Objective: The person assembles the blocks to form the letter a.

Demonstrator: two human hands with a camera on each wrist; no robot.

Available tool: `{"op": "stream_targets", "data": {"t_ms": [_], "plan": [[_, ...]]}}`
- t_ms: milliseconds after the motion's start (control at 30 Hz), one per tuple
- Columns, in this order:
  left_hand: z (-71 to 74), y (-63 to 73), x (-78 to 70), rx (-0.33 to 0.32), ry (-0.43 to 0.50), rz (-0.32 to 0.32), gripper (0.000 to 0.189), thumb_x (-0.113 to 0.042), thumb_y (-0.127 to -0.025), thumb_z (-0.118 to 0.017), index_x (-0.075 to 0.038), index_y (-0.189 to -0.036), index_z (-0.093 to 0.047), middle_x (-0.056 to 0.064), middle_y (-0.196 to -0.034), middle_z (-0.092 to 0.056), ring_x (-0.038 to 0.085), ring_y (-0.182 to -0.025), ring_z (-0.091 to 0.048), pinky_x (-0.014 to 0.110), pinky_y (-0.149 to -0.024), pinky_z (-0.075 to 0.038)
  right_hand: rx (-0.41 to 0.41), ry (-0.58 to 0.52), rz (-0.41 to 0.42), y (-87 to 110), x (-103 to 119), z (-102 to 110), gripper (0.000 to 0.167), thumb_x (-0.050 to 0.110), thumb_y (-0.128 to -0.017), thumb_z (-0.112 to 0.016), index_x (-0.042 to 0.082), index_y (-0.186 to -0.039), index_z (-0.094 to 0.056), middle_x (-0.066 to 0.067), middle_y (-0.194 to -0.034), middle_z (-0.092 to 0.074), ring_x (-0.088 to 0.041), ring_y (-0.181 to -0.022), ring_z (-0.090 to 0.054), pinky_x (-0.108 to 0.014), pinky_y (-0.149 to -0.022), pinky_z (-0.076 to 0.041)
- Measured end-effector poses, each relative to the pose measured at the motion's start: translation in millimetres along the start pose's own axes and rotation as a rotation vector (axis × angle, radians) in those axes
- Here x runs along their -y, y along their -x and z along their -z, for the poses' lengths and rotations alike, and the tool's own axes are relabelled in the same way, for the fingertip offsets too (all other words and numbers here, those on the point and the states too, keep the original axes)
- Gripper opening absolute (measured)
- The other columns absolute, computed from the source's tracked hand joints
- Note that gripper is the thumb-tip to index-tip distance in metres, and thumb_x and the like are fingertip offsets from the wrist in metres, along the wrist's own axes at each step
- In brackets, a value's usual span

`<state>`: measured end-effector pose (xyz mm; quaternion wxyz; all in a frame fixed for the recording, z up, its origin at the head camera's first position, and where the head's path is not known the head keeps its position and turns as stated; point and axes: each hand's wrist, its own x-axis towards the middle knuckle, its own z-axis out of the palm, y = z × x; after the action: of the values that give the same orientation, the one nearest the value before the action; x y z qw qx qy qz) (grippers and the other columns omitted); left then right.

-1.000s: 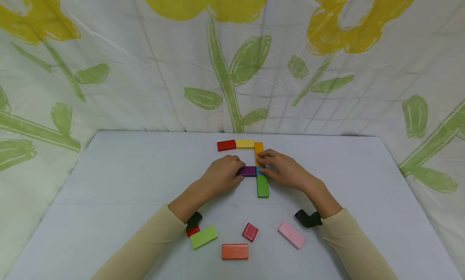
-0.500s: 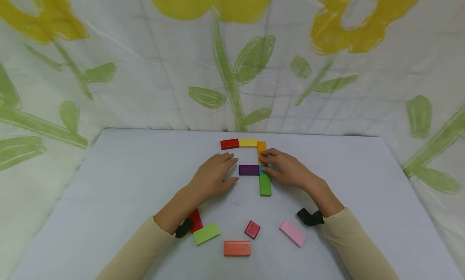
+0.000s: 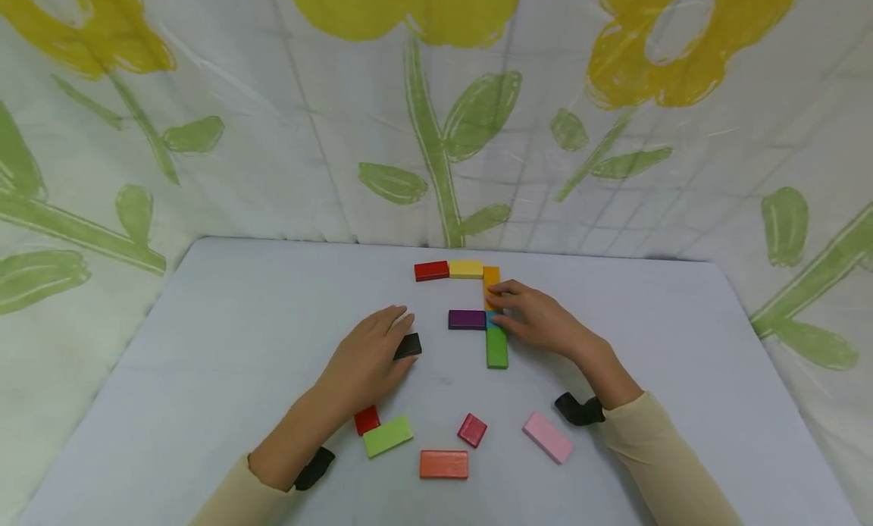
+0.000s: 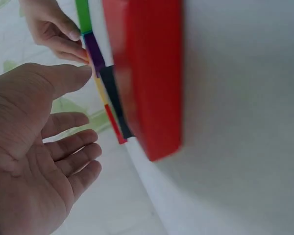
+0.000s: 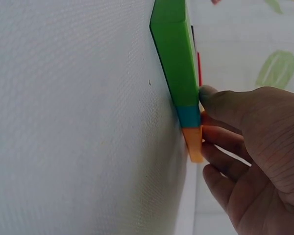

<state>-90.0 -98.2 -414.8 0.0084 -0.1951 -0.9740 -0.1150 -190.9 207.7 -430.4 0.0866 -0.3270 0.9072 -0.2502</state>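
My left hand (image 3: 364,359) spreads its thumb and fingers around a black block (image 3: 409,346) on the table; in the left wrist view the fingers are relaxed, with a gap before the block. My right hand (image 3: 546,321) rests its fingertips on an orange block (image 3: 492,274) and its thumb by a small blue block (image 5: 188,116). A green block (image 3: 496,350) continues that column toward the front. Left of the blue block lies a purple block (image 3: 467,320). At the column's top, a yellow block (image 3: 466,269) and a red block (image 3: 431,270) run leftward.
Nearer the front lie a second red block (image 3: 367,420) partly under the left wrist, a lime block (image 3: 388,436), an orange-red block (image 3: 443,464), a small crimson block (image 3: 472,430) and a pink block (image 3: 548,437). A flower-painted sheet (image 3: 286,170) hangs behind the white table (image 3: 239,306).
My left hand has let go of the purple block and drawn back left and toward the front, to the black block. The right hand stays at the column.
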Motion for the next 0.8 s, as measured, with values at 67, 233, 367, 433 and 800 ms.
{"op": "stream_targets", "data": {"t_ms": [67, 233, 367, 433, 800], "plan": [[-3.0, 5.6, 2.9, -0.004, 0.008, 0.008, 0.062, -0.028, -0.095, -0.080, -0.003, -0.148, -0.059, 0.015, -0.153, -0.059, 0.033, -0.143, -0.056, 0.049, -0.118, -0.051, -0.001, -0.001, 0.000, 0.3, -0.3, -0.7, 0.044, 0.019, -0.103, -0.070, 0.001, -0.143, -0.065, -0.017, -0.151, -0.061, -0.039, -0.140, -0.059, -0.056, -0.115, -0.051], [-10.6, 12.5, 7.0, -0.008, 0.029, 0.003, 0.052, -0.022, -0.096, -0.079, -0.004, -0.143, -0.065, 0.013, -0.144, -0.065, 0.030, -0.135, -0.062, 0.045, -0.110, -0.057, -0.007, 0.011, -0.002, 0.6, -1.4, -1.8, 0.044, 0.019, -0.102, -0.071, 0.002, -0.143, -0.065, -0.017, -0.150, -0.061, -0.039, -0.140, -0.059, -0.055, -0.115, -0.051], [-14.4, 15.5, 8.4, -0.038, -0.004, -0.013, 0.042, -0.017, -0.096, -0.079, -0.007, -0.136, -0.071, 0.010, -0.134, -0.070, 0.026, -0.125, -0.067, 0.040, -0.102, -0.062, -0.001, 0.004, 0.003, 0.5, -1.4, -1.7, 0.045, 0.019, -0.103, -0.070, 0.002, -0.144, -0.064, -0.017, -0.151, -0.060, -0.039, -0.141, -0.059, -0.055, -0.116, -0.050], [-15.1, 16.9, 9.1, -0.060, -0.025, -0.028, 0.040, -0.014, -0.095, -0.080, -0.008, -0.133, -0.074, 0.009, -0.130, -0.071, 0.025, -0.121, -0.069, 0.039, -0.098, -0.063, -0.001, 0.002, 0.006, 0.4, -1.5, -1.8, 0.044, 0.019, -0.103, -0.070, 0.001, -0.144, -0.064, -0.017, -0.151, -0.060, -0.039, -0.140, -0.059, -0.056, -0.116, -0.051], [-10.2, 9.6, 13.8, 0.019, 0.142, 0.073, 0.041, -0.018, -0.093, -0.083, -0.009, -0.132, -0.074, 0.006, -0.124, -0.075, 0.023, -0.114, -0.072, 0.040, -0.097, -0.064, -0.002, 0.004, -0.009, 0.6, -0.6, -1.1, 0.045, 0.020, -0.103, -0.071, 0.002, -0.144, -0.064, -0.016, -0.151, -0.060, -0.038, -0.141, -0.059, -0.055, -0.116, -0.050]]}}
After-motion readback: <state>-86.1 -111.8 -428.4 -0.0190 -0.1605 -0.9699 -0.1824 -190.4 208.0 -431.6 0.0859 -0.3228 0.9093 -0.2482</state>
